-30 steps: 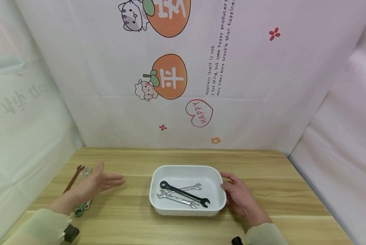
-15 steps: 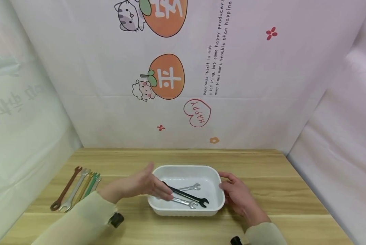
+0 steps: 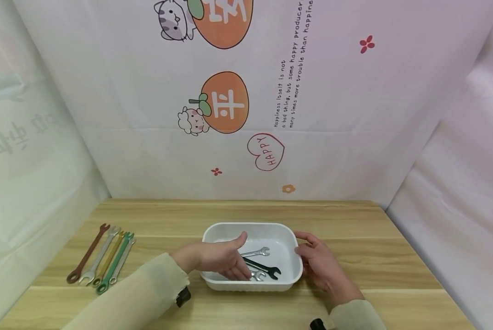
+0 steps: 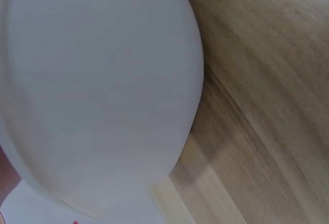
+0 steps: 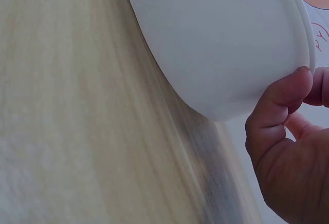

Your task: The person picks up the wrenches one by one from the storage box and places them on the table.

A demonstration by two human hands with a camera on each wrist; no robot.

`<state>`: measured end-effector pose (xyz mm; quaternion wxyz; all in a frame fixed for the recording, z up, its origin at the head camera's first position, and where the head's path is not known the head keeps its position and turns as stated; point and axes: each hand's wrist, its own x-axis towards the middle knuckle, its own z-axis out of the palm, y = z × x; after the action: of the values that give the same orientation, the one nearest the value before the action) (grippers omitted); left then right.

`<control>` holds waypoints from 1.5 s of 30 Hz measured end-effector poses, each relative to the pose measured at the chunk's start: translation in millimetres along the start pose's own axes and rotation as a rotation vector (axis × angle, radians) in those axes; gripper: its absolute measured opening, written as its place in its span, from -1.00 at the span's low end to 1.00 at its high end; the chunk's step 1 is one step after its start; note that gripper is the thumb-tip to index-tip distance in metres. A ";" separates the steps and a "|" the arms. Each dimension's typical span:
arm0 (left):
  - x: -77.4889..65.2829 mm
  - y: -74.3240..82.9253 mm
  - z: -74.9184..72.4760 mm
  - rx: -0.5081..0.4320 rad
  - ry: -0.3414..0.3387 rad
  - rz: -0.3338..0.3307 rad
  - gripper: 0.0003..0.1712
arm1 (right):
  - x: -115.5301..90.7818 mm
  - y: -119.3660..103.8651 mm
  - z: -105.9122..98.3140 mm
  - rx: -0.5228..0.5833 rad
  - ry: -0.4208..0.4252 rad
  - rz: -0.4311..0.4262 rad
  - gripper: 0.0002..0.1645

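A white plastic basin (image 3: 267, 286) stands on the wooden table. Inside it lie a black wrench (image 3: 263, 266) and two silver wrenches, one (image 3: 256, 252) behind the black one and the other (image 3: 259, 276) in front. My left hand (image 3: 217, 257) reaches over the basin's left side, thumb raised and fingers extended down toward the wrenches, hiding their left ends. With thumb and fingers, my right hand (image 3: 322, 265) grips the basin's right end; in the right wrist view the bent thumb (image 5: 288, 93) presses at the rim. The left wrist view shows mostly the basin's outer wall (image 4: 113, 80).
At the table's left a row of wrenches lies side by side: brown (image 3: 87, 255), silver (image 3: 102, 256), gold (image 3: 110, 259), green (image 3: 116, 263) and a smaller silver one (image 3: 123, 261). White printed cloth (image 3: 168, 169) hangs behind and at both sides.
My left hand has swung right from above the row of wrenches to over the basin, uncovering the row. The right hand stays at the basin's right end.
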<state>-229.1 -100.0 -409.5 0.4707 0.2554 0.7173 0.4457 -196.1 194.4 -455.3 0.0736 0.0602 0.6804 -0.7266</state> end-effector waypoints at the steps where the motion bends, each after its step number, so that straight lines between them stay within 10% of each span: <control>1: 1.2 -0.1 0.3 -0.009 0.007 0.016 0.25 | -0.1 0.1 -0.2 0.001 0.000 0.000 -0.46; 14: 10.2 1.3 -8.1 0.086 0.190 0.115 0.06 | -0.7 1.5 -1.6 0.010 -0.007 -0.003 -0.45; 21: 14.6 -7.7 -23.2 -0.038 0.291 0.216 -0.44 | -1.7 1.9 -1.1 0.009 -0.002 -0.003 -0.44; 29: 17.8 -10.4 -23.5 -0.049 0.326 0.135 -0.10 | -1.1 0.5 0.0 -0.003 0.005 -0.008 -0.45; 34: 21.7 -10.7 -20.0 0.172 0.335 0.119 -0.62 | -0.9 -0.2 1.0 -0.005 0.010 -0.006 -0.45; 45: 27.9 -16.4 -12.3 0.740 0.342 0.180 -0.37 | -0.1 1.0 1.3 -0.007 0.017 -0.006 -0.45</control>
<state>-251.2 -90.7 -434.4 0.1802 0.3911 0.8719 0.2331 -195.7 193.1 -456.2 0.0659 0.0644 0.6838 -0.7238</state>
